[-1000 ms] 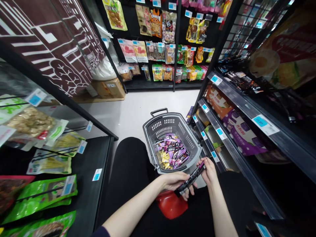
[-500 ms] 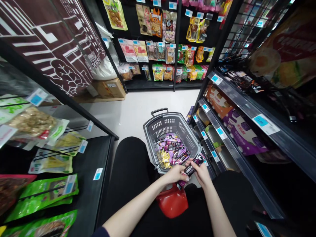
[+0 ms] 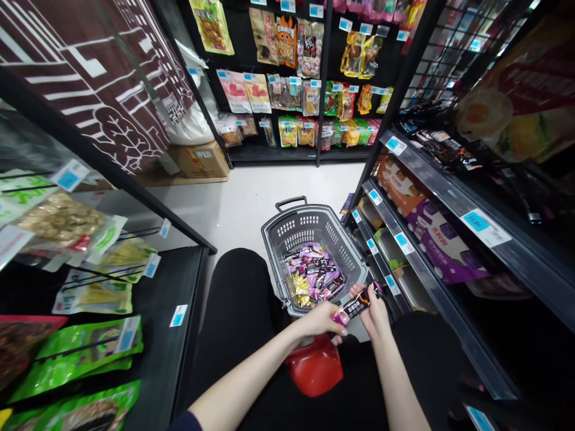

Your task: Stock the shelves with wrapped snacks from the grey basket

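A grey plastic basket (image 3: 287, 224) stands on the floor in front of my knees, filled with several small purple, black and yellow snack packets (image 3: 313, 277). Just below its near rim, both my hands hold a stack of slim black-and-pink snack packets (image 3: 357, 306). My left hand (image 3: 322, 319) grips the lower pink end with closed fingers. My right hand (image 3: 375, 308) pinches the upper end. A red object (image 3: 313, 367) lies on my lap under the hands.
Low dark shelves (image 3: 431, 233) with purple and orange boxes run along the right. A rack of hanging green and clear bags (image 3: 72, 353) is at the left. Snack displays (image 3: 296, 90) fill the back wall, with a cardboard box (image 3: 197, 160) on the pale floor.
The packets were held lower over my lap a second ago. Both hands have lifted them toward the basket's near rim and slightly to the right.
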{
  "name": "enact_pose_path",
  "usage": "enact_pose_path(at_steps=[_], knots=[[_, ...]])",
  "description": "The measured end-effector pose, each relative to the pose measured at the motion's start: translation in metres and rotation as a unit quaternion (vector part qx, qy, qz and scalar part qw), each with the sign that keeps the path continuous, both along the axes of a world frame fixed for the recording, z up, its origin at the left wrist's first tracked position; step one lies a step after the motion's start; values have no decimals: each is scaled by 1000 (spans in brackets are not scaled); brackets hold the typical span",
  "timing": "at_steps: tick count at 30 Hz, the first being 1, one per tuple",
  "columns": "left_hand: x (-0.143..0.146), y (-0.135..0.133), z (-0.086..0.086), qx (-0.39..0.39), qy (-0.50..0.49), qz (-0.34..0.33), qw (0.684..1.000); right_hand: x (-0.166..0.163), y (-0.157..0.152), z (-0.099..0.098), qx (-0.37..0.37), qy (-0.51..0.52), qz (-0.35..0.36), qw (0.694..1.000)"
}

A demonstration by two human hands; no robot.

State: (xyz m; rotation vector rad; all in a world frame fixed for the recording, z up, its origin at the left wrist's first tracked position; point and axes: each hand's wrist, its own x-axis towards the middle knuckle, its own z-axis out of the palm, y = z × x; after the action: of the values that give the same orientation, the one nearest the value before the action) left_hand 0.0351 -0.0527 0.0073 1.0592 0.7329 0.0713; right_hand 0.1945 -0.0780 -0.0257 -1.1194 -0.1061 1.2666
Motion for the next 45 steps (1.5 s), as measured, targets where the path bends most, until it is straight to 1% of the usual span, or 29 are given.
enact_pose_path(at_steps=[2, 5, 7, 9, 12, 15, 19, 21, 23, 26, 29, 32, 34, 37, 38, 39, 40, 43, 45], knots=[[1, -1, -3, -10, -6, -12, 1000, 2, 2, -1, -9, 6, -25, 1000], [2, -2, -6, -15, 1, -45, 999, 6, 2, -3, -1, 8, -63, 998], [2, -3, -7, 0, 15, -67, 998, 10, 1, -4, 8, 7, -81, 997], [2, -4, -7, 24, 28, -74, 997, 14, 0, -5, 14, 8, -89, 996], [-1, 0, -6, 39, 53, -52, 996, 20, -1, -3, 19, -10, -70, 997], [-6, 10, -7, 9, 38, -41, 998, 27, 0, -2, -4, -62, -47, 997], [-15, 21, -6, -56, -49, -89, 993, 37, 0, 0, -27, -89, -33, 995], [-17, 22, -5, -69, -63, -94, 991, 40, 0, 2, -22, -95, -29, 995], [-16, 22, -4, -62, -54, -64, 995, 44, -2, 4, -21, -100, -30, 994], [-13, 23, -7, -35, -29, 26, 999, 48, -3, 5, -26, -103, -41, 993], [-9, 26, -13, -8, -17, 131, 991, 50, -5, 5, -31, -126, -47, 990], [-5, 29, -17, -2, -16, 203, 979, 49, -6, 6, -20, -138, -39, 989], [-4, 31, -16, -24, -25, 244, 969, 48, -6, 8, -11, -132, -41, 990], [-5, 33, -10, -107, -66, 320, 939, 47, -7, 12, -17, -119, -26, 992], [-7, 34, -7, -126, -81, 331, 932, 47, -7, 14, -14, -114, -20, 993], [-9, 36, -5, -128, -88, 327, 932, 47, -7, 15, -5, -109, -16, 994], [-12, 37, -3, -111, -85, 310, 940, 47, -8, 16, 7, -108, -14, 994], [-17, 40, -3, -10, -53, 245, 968, 47, -9, 16, 27, -136, -15, 990], [-18, 41, -6, 41, -32, 226, 973, 48, -9, 13, 18, -166, -21, 986]])
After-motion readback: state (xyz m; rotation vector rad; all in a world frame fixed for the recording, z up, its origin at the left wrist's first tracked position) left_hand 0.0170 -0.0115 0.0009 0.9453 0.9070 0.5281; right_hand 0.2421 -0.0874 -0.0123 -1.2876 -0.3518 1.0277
